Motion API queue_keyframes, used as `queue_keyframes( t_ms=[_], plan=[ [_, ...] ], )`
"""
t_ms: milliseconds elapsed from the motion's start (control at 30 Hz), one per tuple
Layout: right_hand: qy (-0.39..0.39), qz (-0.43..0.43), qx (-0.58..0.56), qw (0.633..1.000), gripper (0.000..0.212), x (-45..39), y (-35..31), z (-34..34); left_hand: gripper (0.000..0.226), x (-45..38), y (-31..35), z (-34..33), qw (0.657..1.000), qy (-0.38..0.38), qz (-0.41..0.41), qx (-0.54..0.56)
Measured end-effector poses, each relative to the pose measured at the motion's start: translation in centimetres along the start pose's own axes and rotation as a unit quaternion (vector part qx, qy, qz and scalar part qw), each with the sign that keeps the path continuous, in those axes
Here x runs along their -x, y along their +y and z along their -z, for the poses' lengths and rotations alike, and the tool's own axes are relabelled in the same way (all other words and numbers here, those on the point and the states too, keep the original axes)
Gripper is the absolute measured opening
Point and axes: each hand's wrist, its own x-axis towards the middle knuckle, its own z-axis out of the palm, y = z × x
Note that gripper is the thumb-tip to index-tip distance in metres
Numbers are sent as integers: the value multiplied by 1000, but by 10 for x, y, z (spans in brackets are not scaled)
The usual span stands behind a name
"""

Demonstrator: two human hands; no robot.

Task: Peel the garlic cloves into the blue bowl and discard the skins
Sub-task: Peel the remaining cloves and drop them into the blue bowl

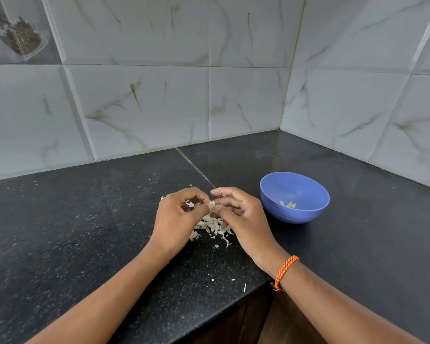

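My left hand [181,214] and my right hand [236,214] meet above the black counter, and both pinch one small garlic clove [212,206] between their fingertips. Pale skin still clings to the clove. Right below the hands lies a heap of white garlic skins [212,228]. The blue bowl [271,192] stands just to the right of my right hand, with a few peeled cloves [288,204] at its bottom.
The black stone counter [85,232] runs into a tiled corner at the back right. Its front edge [246,291] cuts in below my right wrist, with loose skin flakes [243,287] near it. An orange cord bracelet [284,270] circles my right wrist.
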Motion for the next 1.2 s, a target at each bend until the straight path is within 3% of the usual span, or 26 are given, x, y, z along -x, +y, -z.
queue_keyframes(
  t_ms=[167, 733, 933, 1200],
  plan=[
    [45, 20, 23, 999, 15, 0, 4, 0, 14, 0, 0, 0, 1000, 5, -6, -13],
    [72, 51, -31, 996, 15, 3, -1, 3, 18, -1, -4, 3, 993, 74, 9, -87],
    [73, 42, -33, 996, 17, 2, -2, 3, 18, -2, -8, 4, 987, 70, 4, -141],
    [100, 48, 6, 994, 18, 1, 1, 3, 14, -2, -9, 3, 993, 52, 9, -102]
  ],
)
